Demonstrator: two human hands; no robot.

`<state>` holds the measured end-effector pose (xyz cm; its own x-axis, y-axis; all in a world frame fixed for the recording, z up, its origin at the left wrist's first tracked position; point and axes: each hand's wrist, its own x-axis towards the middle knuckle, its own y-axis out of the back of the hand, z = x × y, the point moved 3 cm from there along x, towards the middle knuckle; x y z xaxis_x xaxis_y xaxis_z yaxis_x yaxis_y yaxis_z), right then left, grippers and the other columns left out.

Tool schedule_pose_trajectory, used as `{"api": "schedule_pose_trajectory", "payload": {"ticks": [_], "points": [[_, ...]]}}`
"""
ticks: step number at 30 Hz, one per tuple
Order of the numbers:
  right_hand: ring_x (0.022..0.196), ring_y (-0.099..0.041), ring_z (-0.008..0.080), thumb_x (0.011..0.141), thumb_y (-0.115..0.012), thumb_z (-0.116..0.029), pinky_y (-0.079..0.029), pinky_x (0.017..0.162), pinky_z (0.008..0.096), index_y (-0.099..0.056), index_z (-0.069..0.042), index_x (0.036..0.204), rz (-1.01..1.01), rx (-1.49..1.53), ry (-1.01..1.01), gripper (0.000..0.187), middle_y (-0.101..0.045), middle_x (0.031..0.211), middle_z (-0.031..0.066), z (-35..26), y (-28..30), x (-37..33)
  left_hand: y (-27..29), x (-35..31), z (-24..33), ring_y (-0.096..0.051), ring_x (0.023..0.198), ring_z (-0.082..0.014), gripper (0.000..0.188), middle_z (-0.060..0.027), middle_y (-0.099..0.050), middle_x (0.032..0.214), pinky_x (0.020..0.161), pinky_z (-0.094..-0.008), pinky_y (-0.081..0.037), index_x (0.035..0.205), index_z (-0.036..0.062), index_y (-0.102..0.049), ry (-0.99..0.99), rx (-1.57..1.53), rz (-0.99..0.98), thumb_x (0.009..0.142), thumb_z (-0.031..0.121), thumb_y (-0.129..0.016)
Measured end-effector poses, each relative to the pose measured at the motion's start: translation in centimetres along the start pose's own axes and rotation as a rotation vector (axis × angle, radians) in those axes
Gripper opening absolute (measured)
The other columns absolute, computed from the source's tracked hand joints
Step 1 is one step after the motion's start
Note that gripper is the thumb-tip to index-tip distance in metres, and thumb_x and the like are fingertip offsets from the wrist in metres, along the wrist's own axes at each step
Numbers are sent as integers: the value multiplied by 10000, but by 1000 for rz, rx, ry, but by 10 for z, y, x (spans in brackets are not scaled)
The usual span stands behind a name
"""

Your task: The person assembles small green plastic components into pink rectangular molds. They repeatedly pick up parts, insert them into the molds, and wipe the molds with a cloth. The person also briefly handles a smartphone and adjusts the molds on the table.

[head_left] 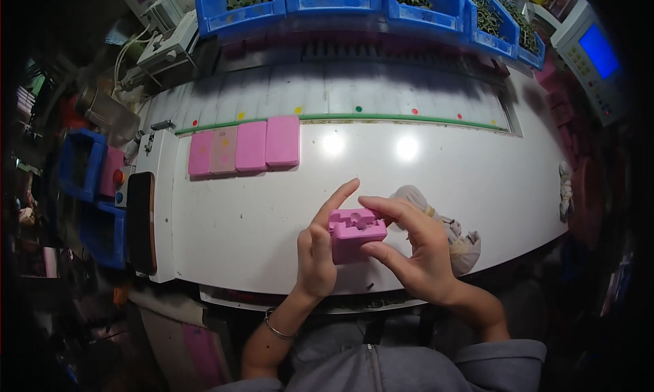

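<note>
A pink block [355, 235] with shaped recesses in its top is held between both hands just above the white table [238, 221]. My left hand [317, 252] grips its left side, with the index finger stretched up past the block. My right hand [415, 249] pinches its right side, thumb below and fingers over the top edge. Several flat pink blocks [244, 148] lie side by side on the table, farther away and to the left.
A whitish cloth bag [456, 238] lies right behind my right hand. Blue bins [238, 13] of dark small parts line the far edge. A black phone [141, 221] lies at the left, a device with a blue screen [598, 51] at the right.
</note>
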<state>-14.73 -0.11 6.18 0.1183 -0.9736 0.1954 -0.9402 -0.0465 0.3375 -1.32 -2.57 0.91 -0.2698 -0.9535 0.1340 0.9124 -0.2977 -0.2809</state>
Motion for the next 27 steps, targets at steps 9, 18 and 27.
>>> {"api": "schedule_pose_trajectory", "payload": {"ticks": [9, 18, 27], "points": [[770, -532, 122, 752, -708, -52, -437, 733, 247, -602, 5, 986, 33, 216, -72, 264, -608, 848, 65, 13, -22, 16, 22, 5, 19, -599, 683, -136, 670, -113, -623, 894, 561, -257, -524, 1325, -58, -383, 150, -21, -143, 896, 430, -544], [882, -606, 180, 754, -687, -3, -470, 755, 281, -534, -13, 1158, 92, 82, -22, 432, -618, 1012, 110, 38, -38, 38, 170, 130, 59, -602, 592, -186, 484, -93, -615, 658, 555, -315, -470, 811, -22, -620, 83, 625, 418, 918, 416, -444], [783, -632, 202, 788, -621, 32, -490, 693, 272, -598, 6, 1018, 0, 6, 65, 233, -633, 897, 122, 39, -48, 40, 303, 224, 72, -636, 741, -370, 349, -204, -653, 794, 685, -427, -510, 759, -21, -641, 104, 1508, 658, 657, 297, -743]]}}
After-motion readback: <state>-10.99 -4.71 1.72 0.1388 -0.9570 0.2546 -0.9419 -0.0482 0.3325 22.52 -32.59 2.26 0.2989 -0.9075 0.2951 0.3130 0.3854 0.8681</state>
